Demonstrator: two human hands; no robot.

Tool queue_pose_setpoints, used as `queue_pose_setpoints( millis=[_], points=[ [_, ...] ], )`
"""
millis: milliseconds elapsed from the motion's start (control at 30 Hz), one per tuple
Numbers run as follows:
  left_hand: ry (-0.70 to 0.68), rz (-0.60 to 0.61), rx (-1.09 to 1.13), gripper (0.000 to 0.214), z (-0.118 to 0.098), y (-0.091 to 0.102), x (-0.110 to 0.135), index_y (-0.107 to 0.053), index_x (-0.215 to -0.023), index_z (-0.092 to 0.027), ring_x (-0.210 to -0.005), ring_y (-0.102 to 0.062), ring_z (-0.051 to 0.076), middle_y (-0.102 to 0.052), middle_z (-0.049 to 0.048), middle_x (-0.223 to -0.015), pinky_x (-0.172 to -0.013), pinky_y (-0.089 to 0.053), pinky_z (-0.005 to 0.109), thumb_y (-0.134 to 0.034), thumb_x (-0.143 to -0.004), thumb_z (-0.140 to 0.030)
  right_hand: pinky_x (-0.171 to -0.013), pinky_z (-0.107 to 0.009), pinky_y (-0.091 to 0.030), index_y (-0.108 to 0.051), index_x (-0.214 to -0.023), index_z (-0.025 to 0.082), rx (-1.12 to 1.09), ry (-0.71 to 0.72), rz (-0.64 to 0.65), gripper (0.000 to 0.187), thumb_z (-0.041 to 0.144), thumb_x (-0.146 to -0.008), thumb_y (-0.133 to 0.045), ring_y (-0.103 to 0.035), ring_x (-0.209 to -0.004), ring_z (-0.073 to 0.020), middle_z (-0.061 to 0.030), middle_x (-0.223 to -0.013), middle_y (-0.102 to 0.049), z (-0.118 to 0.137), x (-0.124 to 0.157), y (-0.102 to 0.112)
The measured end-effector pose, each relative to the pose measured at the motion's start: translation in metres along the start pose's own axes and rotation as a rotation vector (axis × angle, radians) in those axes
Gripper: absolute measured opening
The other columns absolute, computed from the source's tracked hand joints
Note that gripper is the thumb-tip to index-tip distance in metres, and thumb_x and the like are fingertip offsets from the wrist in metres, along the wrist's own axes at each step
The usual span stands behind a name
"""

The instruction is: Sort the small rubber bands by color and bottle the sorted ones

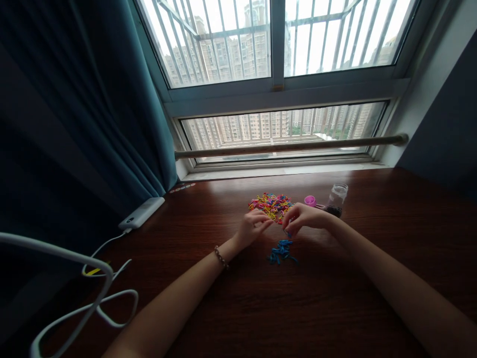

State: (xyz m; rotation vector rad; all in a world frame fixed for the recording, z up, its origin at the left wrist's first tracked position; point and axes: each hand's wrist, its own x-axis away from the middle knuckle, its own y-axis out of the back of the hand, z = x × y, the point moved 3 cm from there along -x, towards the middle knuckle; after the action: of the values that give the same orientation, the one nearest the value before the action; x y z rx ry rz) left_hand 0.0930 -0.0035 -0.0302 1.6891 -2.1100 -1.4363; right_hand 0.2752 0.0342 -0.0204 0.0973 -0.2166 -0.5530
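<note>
The table (238,303) is left unwalled around the mixed pile (270,204), so loose pieces could be scattered across it by a careless sweep. The left hand (252,228) is held at the pile's near left edge, fingers loosely bent; whether anything is gripped there cannot be told. The right hand (304,217) is held at the near right edge, apart from the left, with thumb and fingertips brought together. Because the mixed pile is crowded from both sides, pieces could be hidden from view and several caught at once. To its right, the jar (338,193) is stood beyond the right hand and could be tipped by a bump. Nearer than the mixed pile, the blue pile (281,251) is laid just beside it; by a dragged finger, the two could be mingled. Right of the mixed pile, the lid (309,201) could be nudged away by the knuckles. A blue piece (288,234), apparently pinched by the right hand just nearer than the mixed pile, could be dropped astray if the grip is loosened carelessly.
</note>
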Motion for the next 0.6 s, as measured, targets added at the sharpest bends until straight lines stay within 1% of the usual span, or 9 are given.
queue_pose_setpoints(
  millis=[67,100,133,200,267,300,367,467,600],
  points=[
    [0.019,-0.077,-0.191,0.028,0.013,0.007,-0.002,-0.067,-0.081,-0.020,-0.093,-0.052,0.020,-0.064,0.0059,-0.093,-0.087,-0.038,0.036,-0.045,-0.083,-0.037,-0.049,-0.021,-0.048,-0.067,-0.087,0.012,0.049,-0.038,0.097,0.036,0.036,-0.059,-0.069,-0.061,-0.053,-0.0125,-0.0040,-0.066,-0.067,-0.003,-0.004,-0.008],
    [0.023,-0.081,-0.282,0.026,0.018,0.008,-0.002,-0.066,-0.085,-0.021,-0.101,-0.048,0.021,-0.063,0.0051,-0.100,-0.091,-0.035,0.038,-0.045,-0.084,-0.035,-0.045,-0.019,-0.046,-0.067,-0.088,0.012,0.076,-0.022,0.074,0.037,0.038,-0.062,-0.067,-0.060,-0.050,-0.0113,-0.0037,-0.066,-0.067,-0.005,-0.007,-0.009],
    [0.025,-0.065,-0.358,0.024,0.023,0.006,-0.002,-0.065,-0.091,-0.022,-0.108,-0.043,0.023,-0.061,0.0043,-0.107,-0.094,-0.031,0.040,-0.045,-0.084,-0.033,-0.041,-0.018,-0.043,-0.066,-0.087,0.013,0.111,0.016,-0.011,0.036,0.040,-0.065,-0.064,-0.058,-0.045,-0.0102,-0.0035,-0.066,-0.066,-0.006,-0.010,-0.007],
    [0.029,-0.012,-0.461,0.024,0.029,0.001,-0.001,-0.061,-0.100,-0.024,-0.118,-0.034,0.025,-0.055,0.0033,-0.118,-0.097,-0.026,0.043,-0.045,-0.084,-0.031,-0.035,-0.018,-0.035,-0.066,-0.078,0.013,0.229,0.123,-0.335,0.034,0.045,-0.072,-0.055,-0.052,-0.038,-0.0085,-0.0029,-0.061,-0.064,-0.009,-0.014,0.005],
    [0.039,0.035,-0.512,0.026,0.031,-0.005,0.000,-0.058,-0.105,-0.024,-0.121,-0.030,0.025,-0.052,0.0034,-0.122,-0.098,-0.023,0.044,-0.044,-0.084,-0.030,-0.037,-0.020,-0.031,-0.062,-0.065,0.014,0.420,0.202,-0.706,0.039,0.046,-0.079,-0.045,-0.048,-0.036,-0.0084,-0.0021,-0.052,-0.060,-0.012,-0.012,0.018],
    [0.048,0.048,-0.526,0.026,0.032,-0.007,0.001,-0.057,-0.105,-0.023,-0.121,-0.030,0.025,-0.051,0.0035,-0.122,-0.098,-0.022,0.044,-0.043,-0.084,-0.031,-0.039,-0.021,-0.031,-0.060,-0.060,0.015,0.525,0.216,-0.860,0.042,0.046,-0.082,-0.042,-0.048,-0.037,-0.0090,-0.0020,-0.048,-0.058,-0.015,-0.009,0.023],
    [0.070,0.050,-0.538,0.026,0.034,-0.009,0.001,-0.056,-0.104,-0.022,-0.119,-0.031,0.026,-0.052,0.0043,-0.121,-0.098,-0.022,0.044,-0.041,-0.085,-0.032,-0.045,-0.023,-0.032,-0.058,-0.058,0.016,0.710,0.200,-1.069,0.045,0.044,-0.085,-0.036,-0.049,-0.042,-0.0112,-0.0034,-0.047,-0.056,-0.021,-0.005,0.029],
    [0.078,0.037,-0.533,0.026,0.035,-0.009,0.000,-0.057,-0.102,-0.020,-0.116,-0.034,0.026,-0.055,0.0056,-0.116,-0.097,-0.023,0.044,-0.040,-0.086,-0.033,-0.049,-0.026,-0.030,-0.060,-0.064,0.017,0.888,0.110,-1.184,0.046,0.044,-0.087,-0.031,-0.051,-0.048,-0.0150,-0.0070,-0.052,-0.058,-0.030,-0.002,0.032],
    [0.065,0.018,-0.527,0.026,0.033,-0.007,0.000,-0.057,-0.099,-0.019,-0.113,-0.036,0.024,-0.056,0.0067,-0.112,-0.097,-0.025,0.042,-0.040,-0.086,-0.032,-0.049,-0.028,-0.027,-0.062,-0.061,0.019,0.985,0.028,-1.175,0.052,0.046,-0.088,-0.027,-0.050,-0.048,-0.0171,-0.0082,-0.052,-0.059,-0.037,-0.003,0.033]
  ],
)
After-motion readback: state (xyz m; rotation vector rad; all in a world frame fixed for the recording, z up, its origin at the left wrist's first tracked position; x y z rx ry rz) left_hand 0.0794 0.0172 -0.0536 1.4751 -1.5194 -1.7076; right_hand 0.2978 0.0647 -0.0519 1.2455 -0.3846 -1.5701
